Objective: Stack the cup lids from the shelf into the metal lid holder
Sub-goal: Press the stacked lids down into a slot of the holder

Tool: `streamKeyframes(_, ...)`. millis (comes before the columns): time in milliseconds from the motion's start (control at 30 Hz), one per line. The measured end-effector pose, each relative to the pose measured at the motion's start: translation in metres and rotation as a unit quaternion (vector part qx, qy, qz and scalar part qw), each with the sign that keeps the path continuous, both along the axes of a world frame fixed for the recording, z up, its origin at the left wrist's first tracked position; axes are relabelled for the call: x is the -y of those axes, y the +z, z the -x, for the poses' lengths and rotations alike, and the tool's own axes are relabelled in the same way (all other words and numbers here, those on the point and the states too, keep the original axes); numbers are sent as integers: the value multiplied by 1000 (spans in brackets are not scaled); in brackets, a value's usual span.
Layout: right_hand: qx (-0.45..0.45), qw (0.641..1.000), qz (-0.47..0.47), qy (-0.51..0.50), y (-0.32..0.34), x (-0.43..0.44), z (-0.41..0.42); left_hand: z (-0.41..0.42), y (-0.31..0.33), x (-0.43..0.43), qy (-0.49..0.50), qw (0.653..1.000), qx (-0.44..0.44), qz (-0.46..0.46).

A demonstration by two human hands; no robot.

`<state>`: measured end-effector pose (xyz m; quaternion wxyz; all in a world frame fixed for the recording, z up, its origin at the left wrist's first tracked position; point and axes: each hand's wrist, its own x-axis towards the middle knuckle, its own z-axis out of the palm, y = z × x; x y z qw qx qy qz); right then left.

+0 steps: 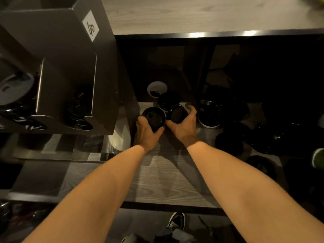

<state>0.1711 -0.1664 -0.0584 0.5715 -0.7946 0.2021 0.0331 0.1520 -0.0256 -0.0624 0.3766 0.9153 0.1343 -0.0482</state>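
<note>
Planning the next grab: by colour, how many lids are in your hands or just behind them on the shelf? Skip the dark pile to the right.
Black: 3, the left-hand lid gripped by the left hand, the right-hand lid gripped by the right hand, and the rear black lid.
White: 1, the white lid.
Total: 4.

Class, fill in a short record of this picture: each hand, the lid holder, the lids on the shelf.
left hand: grips a black lid
right hand: grips a second black lid beside it
metal lid holder: upper left, holds stacked lids
white lid: on the shelf, behind both hands
loose black lids: right of the right hand
</note>
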Motion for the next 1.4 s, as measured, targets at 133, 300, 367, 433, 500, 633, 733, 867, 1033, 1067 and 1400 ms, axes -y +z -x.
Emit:
streamKeyframes(133,-38,999,-35,15,12,6,6,8,10,-5,-38,998,6,45)
streamKeyframes(300,-63,980,-184,-34,24,1,27,14,27,7,-112,993,-24,39)
streamKeyframes(367,-69,959,-263,-82,35,-3,37,19,32,12,-131,989,-28,62)
streamKeyframes(433,-76,946,-286,-132,43,-6,49,29,39,10,-157,981,-56,103)
streamKeyframes(500,-87,939,-301,-141,53,-11,67,46,49,4,-190,976,-73,80)
streamKeyframes(633,-135,925,-342,-95,69,-21,104,78,70,-14,-200,980,16,0)
streamKeyframes(733,-142,914,-377,-47,77,-33,128,97,78,-32,-231,973,22,2)
streamKeyframes(867,-135,914,-382,-20,88,-53,160,119,93,-61,-289,954,-34,-70)
streamKeyframes(1033,-120,906,-407,7,96,-77,188,135,110,-94,-311,942,-64,-108)
streamKeyframes(1067,-119,905,-407,13,98,-80,192,140,113,-99,-310,944,-48,-106)
streamKeyframes(1400,-169,921,-342,73,115,-109,199,166,160,-147,-299,945,133,-25)
